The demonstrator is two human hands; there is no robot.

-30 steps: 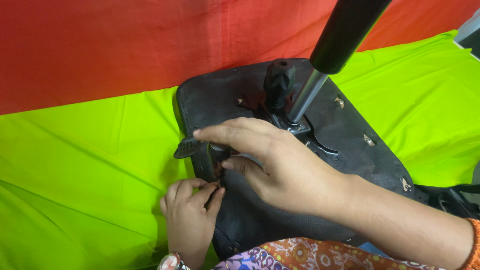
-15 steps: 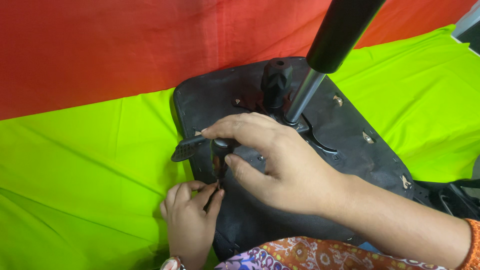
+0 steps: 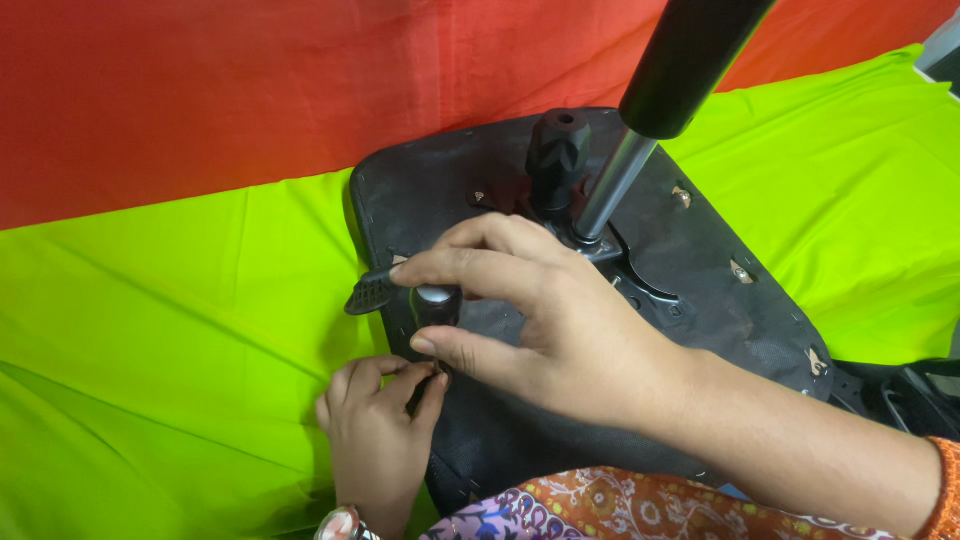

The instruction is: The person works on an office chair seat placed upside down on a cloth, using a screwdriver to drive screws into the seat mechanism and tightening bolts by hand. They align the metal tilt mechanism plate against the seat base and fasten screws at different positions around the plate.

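A black chair seat (image 3: pixel 720 300) lies upside down on the cloth. Its gas cylinder (image 3: pixel 690 50) and chrome rod (image 3: pixel 612 185) stick up towards me. My right hand (image 3: pixel 570 330) reaches over the seat's left edge. Its index finger and thumb are closed round a short black tool with a silver cap (image 3: pixel 437 303). Just left of it a flat black lever paddle (image 3: pixel 372 292) juts out from the seat. My left hand (image 3: pixel 380 430) rests at the seat's edge below. Its thumb and forefinger pinch at the tool's lower end, which the fingers hide.
A black ribbed knob (image 3: pixel 557 160) stands beside the rod. Bright green cloth (image 3: pixel 170 340) covers the surface, with red cloth (image 3: pixel 250 90) behind. Black chair parts (image 3: pixel 910 395) lie at the right edge. My patterned garment (image 3: pixel 620 510) shows at the bottom.
My right thumb has slid lower on the tool and the fingers have closed round it more. My left hand has stayed at the seat's edge.
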